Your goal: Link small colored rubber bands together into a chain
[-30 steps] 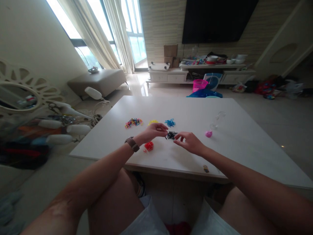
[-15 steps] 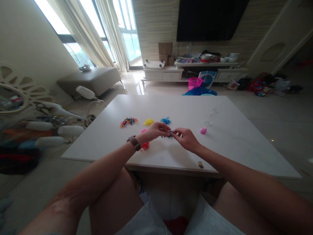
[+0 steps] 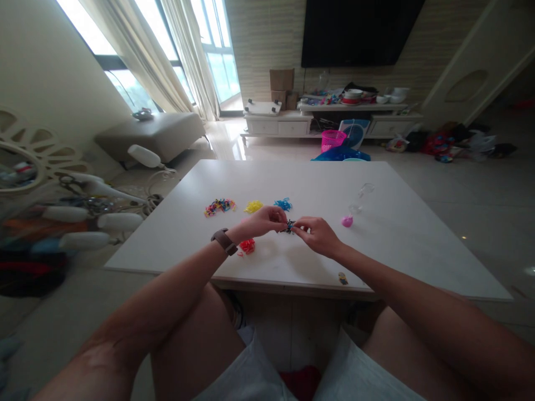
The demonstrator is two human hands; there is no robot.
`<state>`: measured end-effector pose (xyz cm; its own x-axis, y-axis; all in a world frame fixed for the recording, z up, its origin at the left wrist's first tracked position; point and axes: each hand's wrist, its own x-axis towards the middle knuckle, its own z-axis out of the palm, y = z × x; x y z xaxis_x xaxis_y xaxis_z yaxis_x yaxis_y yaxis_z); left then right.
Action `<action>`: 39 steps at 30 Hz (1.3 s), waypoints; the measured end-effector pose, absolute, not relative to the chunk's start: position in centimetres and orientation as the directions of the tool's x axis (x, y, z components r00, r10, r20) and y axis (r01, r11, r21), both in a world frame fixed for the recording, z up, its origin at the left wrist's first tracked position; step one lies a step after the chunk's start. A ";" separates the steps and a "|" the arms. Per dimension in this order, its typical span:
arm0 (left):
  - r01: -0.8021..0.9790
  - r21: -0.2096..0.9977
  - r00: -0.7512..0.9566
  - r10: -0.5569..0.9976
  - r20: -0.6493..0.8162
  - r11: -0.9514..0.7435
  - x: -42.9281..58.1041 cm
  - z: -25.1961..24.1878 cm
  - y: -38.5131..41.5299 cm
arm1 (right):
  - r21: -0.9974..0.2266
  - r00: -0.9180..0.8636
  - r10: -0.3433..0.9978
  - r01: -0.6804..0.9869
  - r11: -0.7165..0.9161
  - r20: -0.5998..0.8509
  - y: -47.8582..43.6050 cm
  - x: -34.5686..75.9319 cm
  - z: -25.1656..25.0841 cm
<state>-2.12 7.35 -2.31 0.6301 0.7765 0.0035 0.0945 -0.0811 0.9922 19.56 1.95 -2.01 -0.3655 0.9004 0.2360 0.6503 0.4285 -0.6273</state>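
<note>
Small piles of rubber bands lie on a white table (image 3: 401, 239): mixed colours (image 3: 219, 206), yellow (image 3: 253, 206), blue (image 3: 283, 204), red (image 3: 247, 245) and black (image 3: 288, 226). My left hand (image 3: 262, 221), a brown watch on its wrist, pinches at the black pile from the left. My right hand (image 3: 317, 234) pinches at the same pile from the right, so the fingertips almost meet over it. Most of the black bands are hidden by my fingers.
A pink cap (image 3: 346, 221) and a clear plastic container (image 3: 363, 194) lie to the right of my hands. A small sticker (image 3: 343, 278) sits near the table's front edge. White-tipped rods and cables (image 3: 104, 214) clutter the floor at left. A TV stand (image 3: 330, 120) stands at the back.
Both hands have closed in on the black pile until their fingertips meet over it. The view has shifted slightly, and the other piles have not moved.
</note>
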 end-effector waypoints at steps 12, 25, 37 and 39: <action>0.173 0.954 0.656 0.751 0.073 -0.244 -2.3 -3.0 6.3 | -0.635 -0.458 0.852 0.586 0.503 0.253 2.1 19.9 -2.6; 0.343 0.843 0.652 0.751 0.104 -0.414 -3.1 -2.5 5.4 | -0.668 -0.462 0.864 0.581 0.465 0.200 2.2 19.9 -2.6; 0.484 0.662 0.602 0.767 0.223 -0.572 -5.8 -2.4 7.1 | -0.627 -0.268 0.950 0.716 0.307 0.159 5.4 21.0 -6.1; 0.512 0.711 0.513 0.835 0.198 -0.483 -8.1 -2.5 8.2 | -0.610 -0.214 0.966 0.748 0.259 0.148 7.5 21.2 -7.0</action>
<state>-8.14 8.24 -2.52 0.5127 0.8353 0.1984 0.5117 -0.4829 0.7106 21.17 7.52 -7.05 -0.2138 0.9656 0.1483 0.7484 0.2595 -0.6104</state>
